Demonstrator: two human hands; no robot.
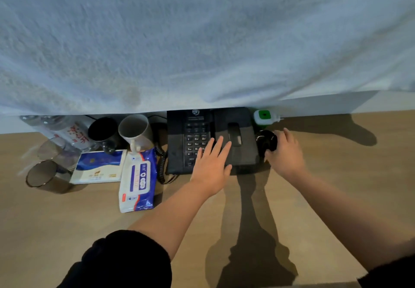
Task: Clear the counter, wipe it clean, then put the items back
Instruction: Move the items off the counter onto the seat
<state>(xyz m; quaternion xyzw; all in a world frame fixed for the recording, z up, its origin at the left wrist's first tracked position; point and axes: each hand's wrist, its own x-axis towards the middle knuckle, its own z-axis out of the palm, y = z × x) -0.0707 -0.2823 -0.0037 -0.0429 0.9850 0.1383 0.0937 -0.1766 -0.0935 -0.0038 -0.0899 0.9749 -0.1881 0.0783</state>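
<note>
On wooden counter (pixel 336 197), black telephone (pixel 190 164): rigid, probably fairly heavy, tethered by coiled cord (pixel 162 166) at its left; best lifted by both side edges of the base. Left hand (pixel 211 164) flat on telephone beside keypad, fingers straight, gripping nothing. Right hand (pixel 285 152) just right of telephone, fingers curled round small black round object (pixel 267 141), likely light, identity unclear. Pale cloth (pixel 202 40) above telephone, hiding wall and telephone's rear edge

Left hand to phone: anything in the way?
Nothing visible. The left hand lies with straight fingers on the phone. The wipes pack and coiled cord sit to the phone's left, a black round object in the right hand to its right.
</note>
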